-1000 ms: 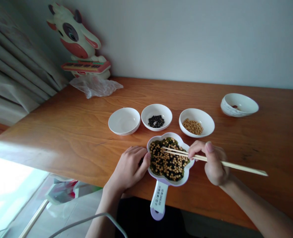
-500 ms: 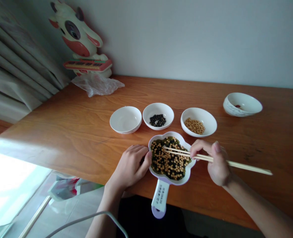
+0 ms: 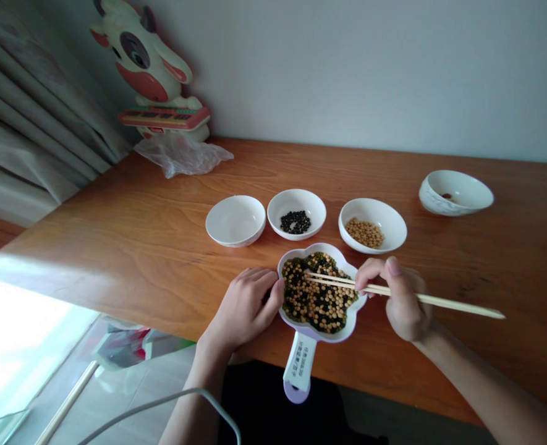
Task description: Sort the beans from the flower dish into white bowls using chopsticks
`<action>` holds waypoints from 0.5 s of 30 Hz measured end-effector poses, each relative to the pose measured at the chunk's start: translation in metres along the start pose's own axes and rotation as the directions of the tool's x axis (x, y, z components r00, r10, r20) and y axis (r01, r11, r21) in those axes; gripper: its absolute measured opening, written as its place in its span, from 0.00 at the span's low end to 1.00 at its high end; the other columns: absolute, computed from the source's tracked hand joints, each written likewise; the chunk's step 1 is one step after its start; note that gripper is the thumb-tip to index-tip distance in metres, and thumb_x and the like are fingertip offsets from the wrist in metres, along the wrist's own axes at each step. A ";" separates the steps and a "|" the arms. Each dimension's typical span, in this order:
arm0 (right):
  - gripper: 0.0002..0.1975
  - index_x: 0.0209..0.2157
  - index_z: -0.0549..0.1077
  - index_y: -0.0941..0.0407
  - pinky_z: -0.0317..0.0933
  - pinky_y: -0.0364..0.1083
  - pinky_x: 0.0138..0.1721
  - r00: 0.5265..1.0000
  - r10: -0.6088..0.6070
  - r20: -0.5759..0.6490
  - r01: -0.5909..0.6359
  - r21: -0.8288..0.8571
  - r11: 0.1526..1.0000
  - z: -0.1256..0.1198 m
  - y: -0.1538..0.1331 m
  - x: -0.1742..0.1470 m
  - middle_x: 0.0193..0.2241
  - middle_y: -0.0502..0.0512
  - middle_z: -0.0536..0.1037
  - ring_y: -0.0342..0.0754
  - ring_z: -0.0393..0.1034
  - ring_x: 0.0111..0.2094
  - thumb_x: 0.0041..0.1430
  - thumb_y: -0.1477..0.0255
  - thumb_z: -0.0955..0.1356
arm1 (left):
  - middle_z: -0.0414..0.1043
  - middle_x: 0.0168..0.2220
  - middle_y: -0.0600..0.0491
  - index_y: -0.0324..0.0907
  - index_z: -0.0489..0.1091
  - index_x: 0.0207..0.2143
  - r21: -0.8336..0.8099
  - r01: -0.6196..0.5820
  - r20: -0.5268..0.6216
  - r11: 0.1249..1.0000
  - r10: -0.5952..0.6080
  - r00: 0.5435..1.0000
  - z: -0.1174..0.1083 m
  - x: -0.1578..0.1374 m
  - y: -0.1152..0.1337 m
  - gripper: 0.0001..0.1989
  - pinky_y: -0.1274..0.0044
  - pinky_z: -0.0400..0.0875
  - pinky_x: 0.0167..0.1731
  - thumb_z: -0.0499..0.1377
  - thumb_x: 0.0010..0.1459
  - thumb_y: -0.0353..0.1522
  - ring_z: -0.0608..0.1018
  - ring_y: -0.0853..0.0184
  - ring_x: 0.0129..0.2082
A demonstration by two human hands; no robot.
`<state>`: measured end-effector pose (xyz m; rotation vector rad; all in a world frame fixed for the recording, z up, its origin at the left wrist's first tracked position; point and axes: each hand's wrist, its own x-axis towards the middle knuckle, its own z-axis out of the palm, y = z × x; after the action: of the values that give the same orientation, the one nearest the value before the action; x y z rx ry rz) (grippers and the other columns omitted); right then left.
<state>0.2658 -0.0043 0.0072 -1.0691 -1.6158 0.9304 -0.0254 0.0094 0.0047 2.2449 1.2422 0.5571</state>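
Observation:
A flower-shaped white and lilac pan (image 3: 301, 250) lies near the table's front edge, filled with mixed black, green and tan beans (image 3: 317, 296). Its handle, carrying a printed label, sticks out past the edge. My left hand (image 3: 245, 303) rests on the table with loosely bent fingers, thumb and fingertips against the pan's left rim. My right hand (image 3: 400, 300) grips a pair of wooden chopsticks (image 3: 453, 304). Their tips are down among the beans, close together; whether a bean is pinched between them is too small to tell.
Behind the pan stand three white bowls: an empty one (image 3: 236, 221), one with black beans (image 3: 296, 204) and one with tan beans (image 3: 389, 228). Another bowl (image 3: 458, 194) sits farther right. A cow toy (image 3: 157, 68) and a plastic bag (image 3: 185, 156) occupy the back left.
My right hand and the chopsticks have shifted very slightly, with the tips still in the beans. My left hand stays by the pan. The whole view has moved a little.

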 end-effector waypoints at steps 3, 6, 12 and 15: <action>0.30 0.30 0.78 0.52 0.61 0.49 0.31 1.000 -0.012 -0.015 0.012 0.032 0.999 0.000 0.001 0.000 0.26 0.52 0.76 0.46 0.70 0.28 0.79 0.59 0.53 | 0.67 0.30 0.54 0.43 0.58 0.29 -0.001 -0.002 -0.001 1.000 0.002 1.000 0.000 0.000 0.000 0.18 0.72 0.61 0.38 0.46 0.76 0.36 0.68 0.66 0.31; 0.31 0.30 0.78 0.52 0.60 0.51 0.31 1.000 -0.017 -0.022 0.018 0.039 0.999 0.000 0.002 0.000 0.26 0.53 0.76 0.48 0.70 0.28 0.78 0.60 0.53 | 0.66 0.29 0.55 0.43 0.57 0.29 -0.002 0.000 0.000 1.000 0.000 1.000 0.001 0.000 -0.001 0.18 0.72 0.61 0.38 0.46 0.76 0.36 0.68 0.66 0.31; 0.33 0.29 0.77 0.51 0.60 0.52 0.32 1.000 0.018 0.001 -0.018 0.012 1.000 -0.004 0.006 -0.002 0.27 0.54 0.76 0.51 0.70 0.30 0.77 0.54 0.51 | 0.66 0.29 0.55 0.43 0.58 0.29 0.000 -0.003 -0.005 1.000 0.003 1.000 0.001 0.000 -0.001 0.18 0.72 0.61 0.38 0.46 0.76 0.35 0.68 0.66 0.31; 0.35 0.29 0.76 0.51 0.59 0.52 0.32 0.998 0.065 0.006 -0.065 0.026 0.998 -0.006 0.009 -0.003 0.26 0.55 0.75 0.52 0.69 0.29 0.75 0.49 0.49 | 0.66 0.29 0.55 0.43 0.57 0.29 0.000 -0.006 0.003 1.000 0.006 1.000 0.000 0.000 0.000 0.18 0.72 0.61 0.38 0.46 0.76 0.35 0.68 0.66 0.31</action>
<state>0.2741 -0.0034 -0.0003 -1.1071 -1.5769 0.9958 -0.0255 0.0094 0.0042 2.2493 1.2346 0.5555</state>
